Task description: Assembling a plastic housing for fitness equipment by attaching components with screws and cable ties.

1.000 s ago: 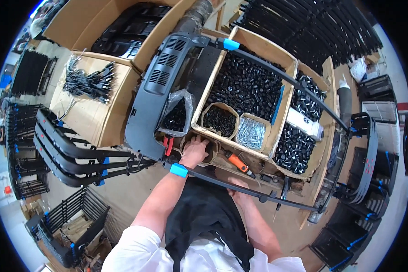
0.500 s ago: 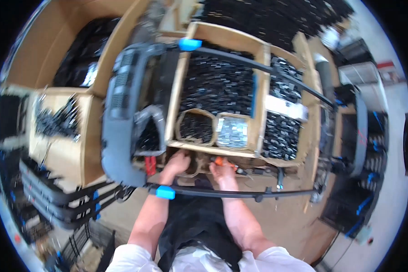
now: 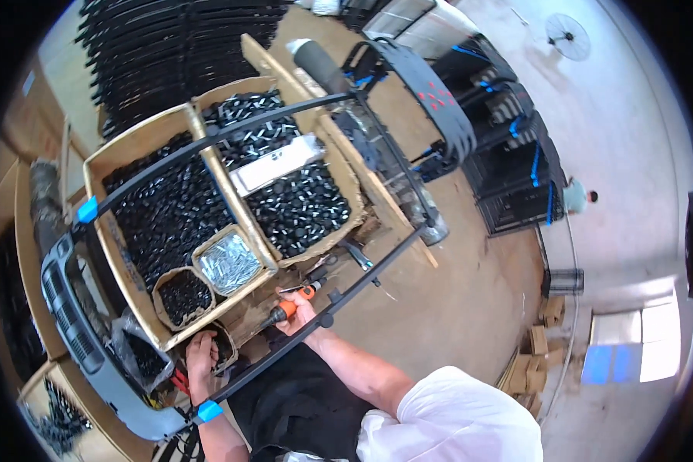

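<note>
Fingers (image 3: 296,306) of the right hand (image 3: 299,314) wrap an orange-handled screwdriver (image 3: 285,310) beside the parts box (image 3: 179,119); left hand (image 3: 200,356) dips curled into a small tub (image 3: 227,348). Steady tool grip advisable.

The long thin metal frame bar (image 3: 231,131) is black, with bright blue tape bands at its corners. Inside it, the brown cardboard box (image 3: 135,146) holds masses of glossy black small parts; the small open-topped carton (image 3: 227,264) within that box glints silver with screws, and a flat white packet (image 3: 273,164) lies across the black pieces. Just below the box, the orange-handled screwdriver (image 3: 285,310) has a black shaft. Left of the box, the moulded plastic grille panel (image 3: 69,323) is grey-blue. The shirt sleeve (image 3: 454,420) is white.
</note>
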Demonstrator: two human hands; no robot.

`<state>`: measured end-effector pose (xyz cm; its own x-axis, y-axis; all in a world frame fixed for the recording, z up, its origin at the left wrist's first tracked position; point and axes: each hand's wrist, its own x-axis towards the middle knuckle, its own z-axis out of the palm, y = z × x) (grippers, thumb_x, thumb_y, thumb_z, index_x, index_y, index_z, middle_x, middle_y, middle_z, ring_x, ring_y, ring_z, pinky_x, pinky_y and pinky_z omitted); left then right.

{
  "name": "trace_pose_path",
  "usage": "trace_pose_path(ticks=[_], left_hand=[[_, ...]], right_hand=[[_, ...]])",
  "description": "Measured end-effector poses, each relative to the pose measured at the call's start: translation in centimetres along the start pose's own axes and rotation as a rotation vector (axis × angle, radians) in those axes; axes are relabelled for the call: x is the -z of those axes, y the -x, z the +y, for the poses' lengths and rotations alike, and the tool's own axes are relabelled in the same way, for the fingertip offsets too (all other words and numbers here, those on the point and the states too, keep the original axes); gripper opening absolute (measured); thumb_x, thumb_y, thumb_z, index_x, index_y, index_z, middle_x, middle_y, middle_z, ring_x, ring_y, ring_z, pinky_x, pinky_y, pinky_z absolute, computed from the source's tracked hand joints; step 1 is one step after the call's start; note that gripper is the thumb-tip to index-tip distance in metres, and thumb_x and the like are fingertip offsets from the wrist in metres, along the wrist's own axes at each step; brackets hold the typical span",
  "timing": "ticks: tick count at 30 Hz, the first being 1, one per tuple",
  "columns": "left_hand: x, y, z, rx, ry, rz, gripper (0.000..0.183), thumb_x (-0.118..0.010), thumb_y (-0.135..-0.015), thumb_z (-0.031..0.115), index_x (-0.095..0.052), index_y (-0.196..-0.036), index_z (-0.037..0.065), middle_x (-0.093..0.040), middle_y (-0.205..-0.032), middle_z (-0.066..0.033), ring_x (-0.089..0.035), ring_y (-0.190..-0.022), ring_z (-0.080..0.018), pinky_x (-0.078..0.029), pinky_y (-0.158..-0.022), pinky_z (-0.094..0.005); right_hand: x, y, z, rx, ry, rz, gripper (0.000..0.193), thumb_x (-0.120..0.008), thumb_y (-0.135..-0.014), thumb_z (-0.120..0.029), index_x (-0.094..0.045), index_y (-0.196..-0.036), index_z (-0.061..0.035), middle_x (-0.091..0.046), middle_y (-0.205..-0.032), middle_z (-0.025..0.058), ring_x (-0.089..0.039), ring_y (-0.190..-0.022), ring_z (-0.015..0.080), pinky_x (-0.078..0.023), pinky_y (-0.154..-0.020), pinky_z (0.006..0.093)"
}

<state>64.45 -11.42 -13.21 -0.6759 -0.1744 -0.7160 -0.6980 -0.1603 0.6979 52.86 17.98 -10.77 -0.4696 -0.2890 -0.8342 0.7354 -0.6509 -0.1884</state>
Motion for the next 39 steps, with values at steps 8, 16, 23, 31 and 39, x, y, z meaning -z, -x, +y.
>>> trace_pose_path(ticks=[8, 16, 23, 31, 39], left_hand=[[-0.7, 1.5, 2.0, -0.043, 0.841, -0.164, 0.017, -0.055, -0.108, 0.026, -0.059, -0.11, 0.01, -0.063, -0.095, -0.0024, -0.057, -0.08, -0.0107, -0.044, -0.061, -0.022], [0.2, 1.9, -0.7, -0.088, 0.802, -0.173, 0.026, -0.06, -0.106, 0.025, -0.063, -0.127, 0.009, -0.058, -0.096, 0.0038, -0.053, -0.076, -0.0069, -0.042, -0.058, -0.0211], [1.9, 3.4, -4.7, -0.16, 1.011, -0.154, 0.029, -0.062, -0.105, 0.022, -0.06, -0.129, 0.007, -0.057, -0.094, 0.0026, -0.05, -0.075, -0.0075, -0.038, -0.056, -0.0214], [-3.2, 11.9, -7.9, 0.045, 1.097, 0.179, 0.02, -0.065, -0.104, 0.029, -0.061, -0.103, 0.009, -0.061, -0.081, -0.0024, -0.058, -0.067, -0.0138, -0.045, -0.051, -0.0258], [-5.1, 25.4, -4.8, -0.147, 1.441, 0.374, 0.029, -0.065, -0.104, 0.038, -0.059, -0.098, 0.01, -0.054, -0.079, 0.0013, -0.047, -0.063, -0.0103, -0.034, -0.05, -0.0225]], right_hand=[[6.0, 9.3, 1.9, 0.122, -0.014, 0.084, 0.039, -0.074, -0.095, -0.024, -0.056, -0.129, -0.0184, -0.07, -0.12, 0.0066, -0.069, -0.108, 0.0256, -0.054, -0.084, 0.0441], [-0.5, 26.2, -1.9, 0.359, 0.244, 0.045, 0.05, -0.073, -0.095, -0.013, -0.049, -0.139, -0.0107, -0.066, -0.128, 0.0145, -0.067, -0.116, 0.0283, -0.057, -0.093, 0.0472], [-12.2, 29.5, -6.2, 0.974, 1.208, -0.651, 0.063, -0.081, -0.087, -0.006, -0.049, -0.142, -0.0028, -0.069, -0.133, 0.0143, -0.067, -0.122, 0.0226, -0.054, -0.104, 0.036], [-18.2, 24.2, -3.4, 0.853, 1.307, -1.013, 0.054, -0.082, -0.085, -0.003, -0.059, -0.135, -0.004, -0.068, -0.133, 0.0149, -0.066, -0.123, 0.0248, -0.052, -0.107, 0.0375], [-24.9, 23.0, 0.5, 0.671, 1.264, -1.354, 0.055, -0.078, -0.084, 0.004, -0.054, -0.133, -0.0006, -0.067, -0.129, 0.0197, -0.066, -0.119, 0.027, -0.054, -0.104, 0.0407]])
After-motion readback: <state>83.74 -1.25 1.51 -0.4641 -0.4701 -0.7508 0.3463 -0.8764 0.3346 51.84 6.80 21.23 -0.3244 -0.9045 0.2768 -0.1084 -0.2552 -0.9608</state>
